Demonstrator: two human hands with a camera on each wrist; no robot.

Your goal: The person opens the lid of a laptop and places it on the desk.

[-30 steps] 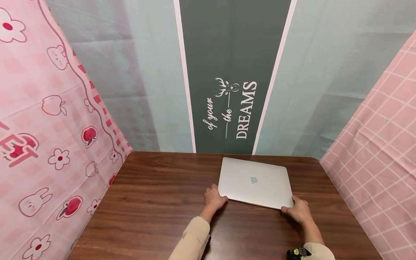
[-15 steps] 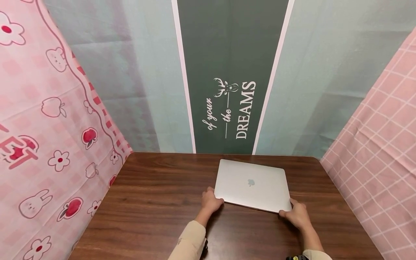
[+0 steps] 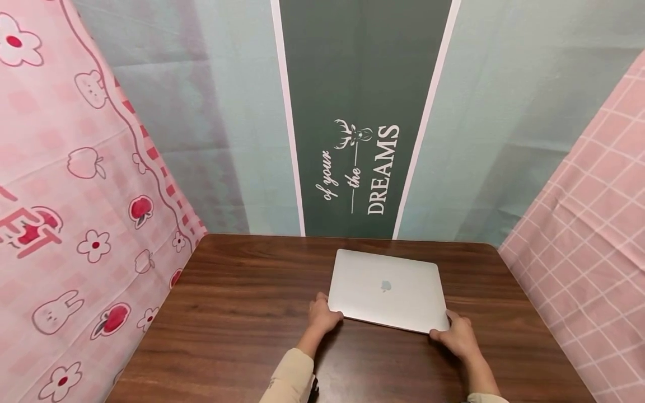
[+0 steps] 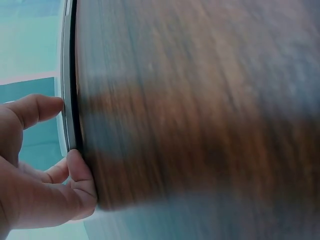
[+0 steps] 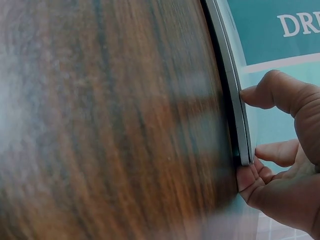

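A closed silver laptop point(image 3: 383, 305) with an apple logo on its lid lies slightly turned on the brown wooden table. My left hand point(image 3: 323, 317) grips its near left corner, the thumb at the front edge and the fingers along the side. At the near right corner, my right hand point(image 3: 457, 336) holds it the same way. The left wrist view shows the laptop's thin edge point(image 4: 71, 100) between thumb and curled fingers point(image 4: 82, 172). In the right wrist view, fingers point(image 5: 247, 180) tuck round the laptop's corner while the thumb presses its front edge.
The wood-grain table point(image 3: 242, 313) extends to both sides of the laptop. Behind it hangs a grey-green cloth point(image 3: 368, 67) with white lettering. Pink patterned cloths stand at the left point(image 3: 101, 196) and right point(image 3: 579, 235).
The laptop has slid a little to the left and nearer to me, with both hands staying on its near corners and moving along with it.
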